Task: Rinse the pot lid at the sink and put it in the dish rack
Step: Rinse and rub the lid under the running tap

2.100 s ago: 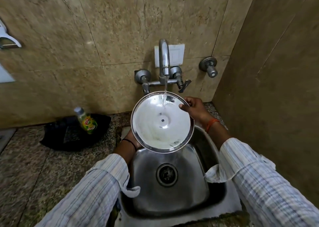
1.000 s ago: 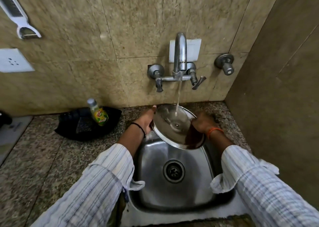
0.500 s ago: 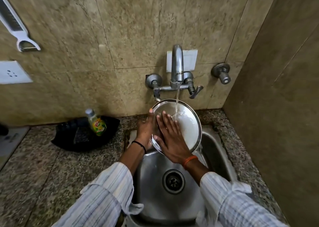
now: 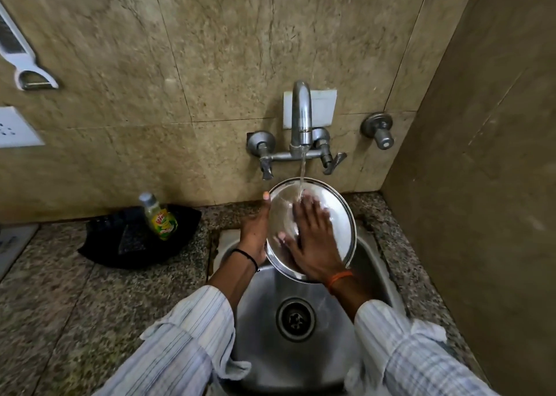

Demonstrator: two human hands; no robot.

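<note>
Striped sleeves [image 4: 180, 338]: two, entering from the lower edge, cuffs pushed back above the wrists.

Sink [image 4: 261, 329]: steel basin set into the table, round drain [image 4: 296, 320] at its middle.

Right hand [image 4: 316, 242]: orange thread band at the wrist; laid flat on the upturned face of the pot lid, fingers [image 4: 307, 212] straight and slightly spread, tips under the water.

Left hand [image 4: 255, 230]: black thread band at the wrist; grips the lid's left rim, thumb up along the edge, the other fingers hidden behind the lid.

Pot lid [image 4: 337, 221]: round, steel, tilted, held over the far end of the sink, directly under the spout.

Table [image 4: 90, 305]: speckled granite, around the sink.

Black tray [image 4: 114, 239]: on the table left of the sink, against the wall; a green-labelled bottle [image 4: 158, 216] leans in it.

Tap [image 4: 301, 125]: wall-mounted, running; its stream [image 4: 302, 170] lands on the lid's upper part. Separate valve [image 4: 377, 131] to its right.

Wall [image 4: 180, 64]: beige tile; white peeler [image 4: 24, 61] hanging at far left, socket plate [image 4: 15, 128] below it.
</note>
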